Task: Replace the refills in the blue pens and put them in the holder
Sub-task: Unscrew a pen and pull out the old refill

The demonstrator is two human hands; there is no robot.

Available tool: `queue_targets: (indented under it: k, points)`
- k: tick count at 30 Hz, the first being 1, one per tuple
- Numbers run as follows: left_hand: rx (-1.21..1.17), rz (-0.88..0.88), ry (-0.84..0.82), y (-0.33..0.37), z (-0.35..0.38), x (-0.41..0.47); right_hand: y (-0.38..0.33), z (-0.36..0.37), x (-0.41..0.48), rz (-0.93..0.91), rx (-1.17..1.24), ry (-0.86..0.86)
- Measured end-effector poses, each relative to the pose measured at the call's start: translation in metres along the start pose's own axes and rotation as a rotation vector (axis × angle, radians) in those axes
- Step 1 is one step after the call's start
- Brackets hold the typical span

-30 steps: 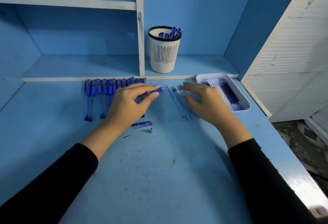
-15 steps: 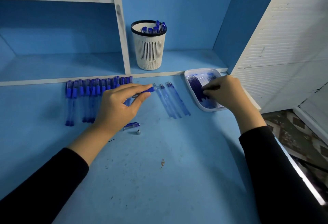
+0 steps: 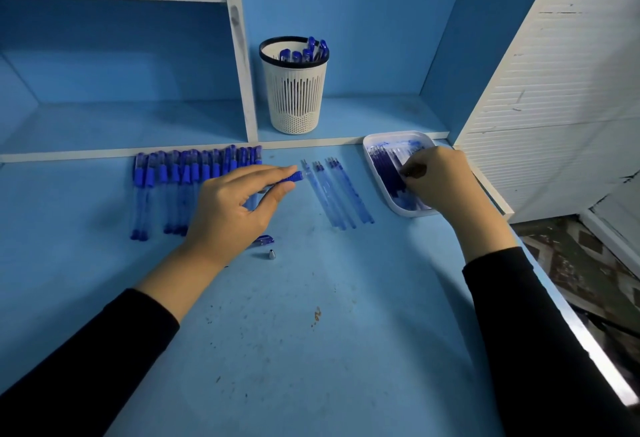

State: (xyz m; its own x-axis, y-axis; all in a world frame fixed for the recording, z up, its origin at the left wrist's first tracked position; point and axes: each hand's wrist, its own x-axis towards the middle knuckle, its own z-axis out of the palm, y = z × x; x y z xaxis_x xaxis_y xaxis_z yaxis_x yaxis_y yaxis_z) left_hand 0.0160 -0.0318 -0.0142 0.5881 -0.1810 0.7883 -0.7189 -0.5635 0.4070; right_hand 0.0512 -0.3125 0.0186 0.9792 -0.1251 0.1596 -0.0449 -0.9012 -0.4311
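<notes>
Nearest to the camera, two black sleeves come in from the lower corners over the blue surface (image 3: 277,350), which carries some small dark spots. A little further a small metal tip (image 3: 272,255) lies on the surface, and just behind it a short blue cap (image 3: 264,240), close to the heel of the left hand (image 3: 235,208). This hand is closed round a pen barrel (image 3: 291,178): the thumb and the fingers are curled on it, and only the blue grip end comes out to the right. Under and to the left of this hand a row of blue pens (image 3: 173,187) lies side by side, with the caps toward the shelf. To the right of the barrel, a few loose refills (image 3: 336,194) lie nearly parallel on the surface (pale blue, with the points away from the person). Well apart from the left one, the right hand (image 3: 446,183) is over a white tray (image 3: 398,133) at the right edge; its thumb and forefinger are brought together on the dark refills (image 3: 386,166) that fill the tray, pinching at them, but whether one is lifted I cannot tell. Furthest, on the low shelf (image 3: 138,121), a white holder (image 3: 294,97) with a black rim stands upright, and some capped pens (image 3: 306,52) stand in it, leaning to the right side
</notes>
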Motion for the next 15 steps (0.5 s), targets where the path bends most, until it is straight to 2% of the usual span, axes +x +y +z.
queue_targets:
  k: [3,5,7,9,11,13,15]
  points:
    - [-0.002,-0.016,0.002,-0.001,0.000,-0.001,-0.002,-0.002,-0.003,0.016,0.085,0.078]
    - [0.001,-0.013,-0.017,-0.002,0.001,-0.001,-0.007,-0.003,-0.006,0.053,0.258,0.172]
    - [0.004,-0.004,-0.031,-0.002,0.002,-0.001,-0.019,-0.003,-0.013,0.101,0.615,0.178]
    - [-0.001,-0.004,-0.033,-0.002,0.002,-0.001,-0.039,0.000,-0.024,0.164,1.028,0.104]
    - [-0.009,-0.010,-0.029,-0.002,0.001,-0.001,-0.058,0.008,-0.033,0.209,1.336,0.038]
    - [-0.007,-0.013,-0.025,-0.002,0.001,-0.001,-0.072,0.018,-0.041,0.236,1.441,0.057]
    - [-0.006,-0.010,-0.023,-0.002,0.000,-0.001,-0.078,0.026,-0.045,0.233,1.441,0.117]
